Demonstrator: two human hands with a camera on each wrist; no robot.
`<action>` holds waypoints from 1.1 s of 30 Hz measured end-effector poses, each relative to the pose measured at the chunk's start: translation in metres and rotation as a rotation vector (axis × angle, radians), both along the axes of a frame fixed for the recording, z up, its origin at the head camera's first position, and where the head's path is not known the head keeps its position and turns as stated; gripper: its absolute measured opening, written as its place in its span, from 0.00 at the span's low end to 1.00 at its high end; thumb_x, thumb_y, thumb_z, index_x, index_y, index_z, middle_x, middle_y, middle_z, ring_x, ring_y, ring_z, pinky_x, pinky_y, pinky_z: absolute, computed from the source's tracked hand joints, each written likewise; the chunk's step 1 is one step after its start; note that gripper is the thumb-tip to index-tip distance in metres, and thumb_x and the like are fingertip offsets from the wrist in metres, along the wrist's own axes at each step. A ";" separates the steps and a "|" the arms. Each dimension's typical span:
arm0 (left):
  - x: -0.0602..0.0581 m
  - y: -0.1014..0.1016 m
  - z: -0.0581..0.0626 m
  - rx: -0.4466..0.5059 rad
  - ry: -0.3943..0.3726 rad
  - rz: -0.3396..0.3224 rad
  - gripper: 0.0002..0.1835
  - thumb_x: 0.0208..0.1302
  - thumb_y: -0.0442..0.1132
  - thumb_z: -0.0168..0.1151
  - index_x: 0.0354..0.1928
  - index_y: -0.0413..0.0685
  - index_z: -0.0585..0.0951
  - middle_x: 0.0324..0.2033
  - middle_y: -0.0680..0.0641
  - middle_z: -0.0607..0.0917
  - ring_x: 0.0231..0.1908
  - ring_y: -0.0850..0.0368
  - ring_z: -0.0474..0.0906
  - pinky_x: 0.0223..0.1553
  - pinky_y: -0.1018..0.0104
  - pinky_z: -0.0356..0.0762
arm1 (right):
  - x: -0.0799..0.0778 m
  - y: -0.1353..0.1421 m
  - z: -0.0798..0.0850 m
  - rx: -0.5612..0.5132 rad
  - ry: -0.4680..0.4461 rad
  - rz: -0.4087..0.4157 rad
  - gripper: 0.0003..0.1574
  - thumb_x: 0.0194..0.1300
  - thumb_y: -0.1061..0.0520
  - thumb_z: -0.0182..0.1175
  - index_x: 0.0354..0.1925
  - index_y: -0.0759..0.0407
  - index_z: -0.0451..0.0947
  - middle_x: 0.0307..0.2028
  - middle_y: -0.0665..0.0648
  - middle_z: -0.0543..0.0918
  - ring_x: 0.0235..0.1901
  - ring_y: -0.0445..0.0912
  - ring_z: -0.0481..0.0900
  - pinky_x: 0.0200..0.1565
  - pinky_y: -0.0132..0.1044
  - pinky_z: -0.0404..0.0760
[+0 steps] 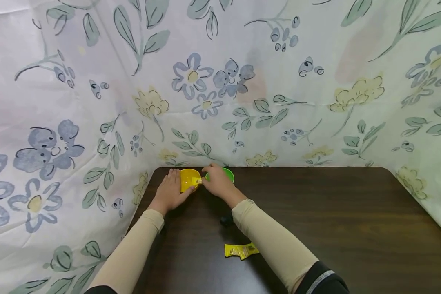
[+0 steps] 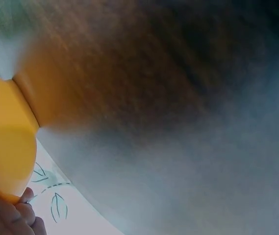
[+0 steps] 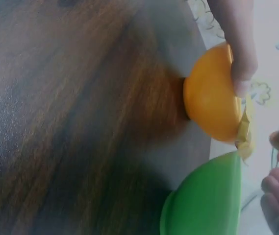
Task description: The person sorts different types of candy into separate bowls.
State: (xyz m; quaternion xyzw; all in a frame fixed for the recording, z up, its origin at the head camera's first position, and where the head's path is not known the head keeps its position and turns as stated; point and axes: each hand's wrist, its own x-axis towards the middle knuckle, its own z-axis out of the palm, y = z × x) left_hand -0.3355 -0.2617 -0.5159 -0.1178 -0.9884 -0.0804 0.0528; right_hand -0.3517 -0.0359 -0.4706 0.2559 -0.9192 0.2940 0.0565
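Observation:
At the table's far left, a yellow bowl (image 1: 188, 175) stands upright. My left hand (image 1: 170, 191) grips its side, fingers along the outer wall and thumb at the near rim. The left wrist view shows only curled fingertips (image 2: 25, 215) against this bowl. A small yellow packet (image 1: 196, 181) lies at the yellow bowl's right rim, beside the green bowl (image 3: 208, 200). My right hand (image 1: 217, 181) hovers over the green bowl, hiding much of it from the head view. In the right wrist view its loosely bent fingers are apart from the packet (image 3: 245, 132).
Yellow packets (image 1: 241, 250) lie on the dark wooden table (image 1: 334, 220), partly behind the right sleeve. A small black object (image 1: 226, 221) sits beside the right forearm. Flower-patterned cloth (image 1: 220, 134) hangs along the table's back and left edges.

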 end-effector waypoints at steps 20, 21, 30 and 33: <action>-0.001 0.003 0.001 0.011 0.013 0.002 0.55 0.76 0.71 0.46 0.81 0.26 0.56 0.80 0.28 0.60 0.83 0.33 0.51 0.83 0.40 0.53 | -0.004 -0.004 -0.007 0.132 -0.016 -0.012 0.19 0.68 0.58 0.71 0.56 0.57 0.87 0.51 0.55 0.88 0.49 0.50 0.81 0.58 0.44 0.84; -0.001 0.003 0.001 0.011 0.013 0.003 0.55 0.76 0.71 0.45 0.81 0.26 0.56 0.80 0.28 0.60 0.83 0.33 0.51 0.83 0.40 0.53 | -0.005 -0.003 -0.007 0.130 -0.016 -0.008 0.18 0.68 0.58 0.71 0.56 0.57 0.87 0.51 0.55 0.88 0.49 0.49 0.81 0.58 0.44 0.84; -0.001 0.002 0.000 0.015 0.007 0.008 0.54 0.76 0.70 0.45 0.81 0.26 0.54 0.81 0.28 0.59 0.83 0.33 0.50 0.83 0.39 0.51 | -0.009 -0.009 -0.007 0.136 0.006 -0.001 0.17 0.70 0.56 0.70 0.55 0.57 0.88 0.50 0.55 0.88 0.52 0.50 0.83 0.61 0.45 0.84; 0.000 0.001 0.000 0.009 0.003 0.006 0.54 0.76 0.70 0.45 0.81 0.26 0.54 0.81 0.28 0.59 0.83 0.33 0.50 0.83 0.40 0.52 | -0.010 -0.012 -0.007 0.155 0.012 0.014 0.18 0.71 0.54 0.69 0.57 0.57 0.87 0.53 0.55 0.88 0.54 0.49 0.83 0.63 0.44 0.83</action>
